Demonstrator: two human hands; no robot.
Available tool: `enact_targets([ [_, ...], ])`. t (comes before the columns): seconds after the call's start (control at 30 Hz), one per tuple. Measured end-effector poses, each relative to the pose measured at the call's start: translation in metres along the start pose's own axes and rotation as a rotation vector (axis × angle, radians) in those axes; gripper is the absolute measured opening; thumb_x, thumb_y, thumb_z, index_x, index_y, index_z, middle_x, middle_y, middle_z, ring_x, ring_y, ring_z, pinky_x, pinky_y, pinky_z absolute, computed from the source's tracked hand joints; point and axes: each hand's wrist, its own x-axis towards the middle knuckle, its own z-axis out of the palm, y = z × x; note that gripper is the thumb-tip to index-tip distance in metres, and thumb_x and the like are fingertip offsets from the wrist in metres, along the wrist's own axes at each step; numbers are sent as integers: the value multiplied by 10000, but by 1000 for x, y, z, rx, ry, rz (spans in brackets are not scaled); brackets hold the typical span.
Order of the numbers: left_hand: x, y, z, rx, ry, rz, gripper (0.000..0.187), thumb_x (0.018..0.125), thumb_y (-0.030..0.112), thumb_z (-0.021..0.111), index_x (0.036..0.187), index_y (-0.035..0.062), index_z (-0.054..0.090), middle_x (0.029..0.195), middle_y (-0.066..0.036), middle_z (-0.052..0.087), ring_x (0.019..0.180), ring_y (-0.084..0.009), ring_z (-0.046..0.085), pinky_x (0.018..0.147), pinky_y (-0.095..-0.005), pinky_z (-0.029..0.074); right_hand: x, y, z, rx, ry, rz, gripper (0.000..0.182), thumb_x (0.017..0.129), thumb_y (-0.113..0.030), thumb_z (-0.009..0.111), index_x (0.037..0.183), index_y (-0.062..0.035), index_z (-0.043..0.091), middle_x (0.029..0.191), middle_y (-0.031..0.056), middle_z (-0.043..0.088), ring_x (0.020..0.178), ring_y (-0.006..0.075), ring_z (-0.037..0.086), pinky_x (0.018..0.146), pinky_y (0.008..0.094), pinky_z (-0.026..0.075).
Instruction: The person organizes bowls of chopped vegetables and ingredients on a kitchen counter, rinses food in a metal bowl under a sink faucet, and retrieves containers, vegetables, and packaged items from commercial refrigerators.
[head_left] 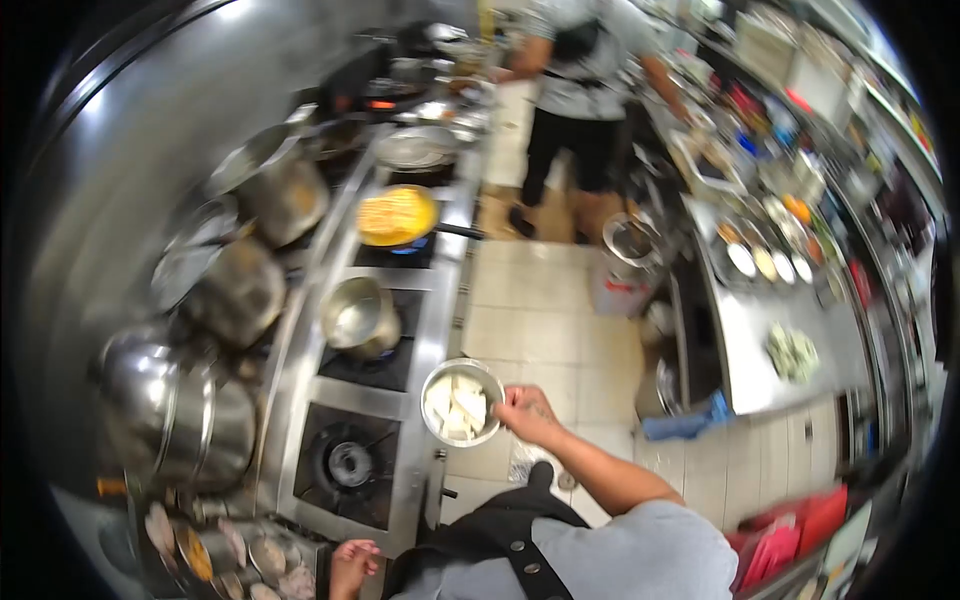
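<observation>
My right hand [527, 412] is closed on the side of a round metal pot [427, 418] that holds pale, whitish pieces [460, 405]. The pot is held up beside the front edge of the stove [425, 350]. Low in the view, my left hand [357, 562] is near the stove's near corner, its fingers loosely apart with nothing in them. On the stove, a pan [434, 212] with yellow and orange food [392, 214] sits over a blue flame. Between it and a bare burner [350, 463] stands another metal pot [360, 318].
Large pots [180, 420] line the stove's back at left. Food containers [270, 555] are at lower left. Another person [585, 80] stands in the aisle ahead. A steel counter [745, 370] with food trays and pale green food [792, 352] is at right; a blue cloth [690, 420] hangs there.
</observation>
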Motion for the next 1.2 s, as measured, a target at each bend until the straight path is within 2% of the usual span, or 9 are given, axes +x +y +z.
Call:
enact_targets([
  [0.2, 37, 84, 130, 567, -408, -188, 264, 874, 252, 615, 996, 18, 618, 859, -104, 665, 692, -170, 621, 636, -292, 497, -26, 83, -221, 35, 707, 121, 204, 733, -196, 608, 646, -12, 598, 572, 68, 594, 513, 136, 542, 512, 295, 432],
  [0.33, 80, 154, 209, 792, -436, 24, 312, 836, 282, 666, 996, 17, 625, 842, -97, 666, 731, -193, 628, 683, -311, 492, -67, 127, -339, -15, 1178, 194, 172, 768, -141, 579, 643, -33, 527, 550, 82, 567, 456, 123, 519, 435, 278, 409],
  [0.4, 148, 133, 222, 941, -377, 227, 335, 810, 294, 686, 1006, 30, 624, 843, -104, 664, 811, -217, 631, 761, -320, 487, -95, 147, -387, 271, 1333, 251, 141, 782, -141, 561, 691, -39, 526, 566, 72, 560, 465, 123, 519, 426, 256, 412],
  [0.47, 156, 178, 268, 1091, -379, 351, 339, 815, 288, 672, 1030, 32, 616, 851, -115, 663, 813, -225, 634, 755, -322, 488, -124, 153, -430, 452, 1489, 111, 115, 788, -141, 552, 727, -49, 518, 599, 56, 559, 482, 122, 522, 418, 238, 412],
  [0.6, 201, 225, 349, 1125, -553, 415, 355, 821, 276, 667, 1043, 6, 604, 837, -126, 661, 790, -218, 636, 725, -319, 490, -169, 137, -515, 507, 1821, 18, 108, 778, -152, 566, 737, -73, 506, 632, 22, 555, 536, 102, 538, 444, 227, 415],
  [0.73, 229, 274, 459, 1173, -742, 574, 365, 824, 259, 659, 1055, -16, 596, 822, -132, 655, 760, -216, 631, 704, -318, 490, -220, 178, -611, 512, 2118, -35, 99, 771, -144, 561, 773, -70, 496, 628, 18, 549, 508, 94, 511, 415, 234, 373],
  [0.87, 284, 272, 545, 1148, -831, 519, 391, 806, 293, 654, 1065, 3, 608, 852, -128, 659, 807, -216, 629, 738, -338, 493, -271, 214, -614, 359, 2156, 102, 108, 777, -127, 550, 713, -74, 481, 593, 26, 521, 481, 102, 496, 377, 241, 357],
  [1.03, 237, 327, 698, 1129, -1227, 845, 269, 830, 189, 666, 1034, 21, 617, 850, -108, 651, 749, -202, 611, 694, -310, 491, -310, 177, -564, 714, 2234, -14, 125, 784, -152, 550, 693, -95, 487, 595, 32, 528, 473, 109, 505, 382, 234, 376],
  [1.2, 146, 369, 855, 1045, -1405, 1267, 252, 830, 156, 661, 1038, 25, 608, 874, -104, 646, 728, -204, 602, 645, -319, 484, -392, 185, -531, 731, 2389, -24, 117, 792, -133, 542, 700, -88, 486, 592, 25, 506, 476, 105, 502, 385, 230, 383],
])
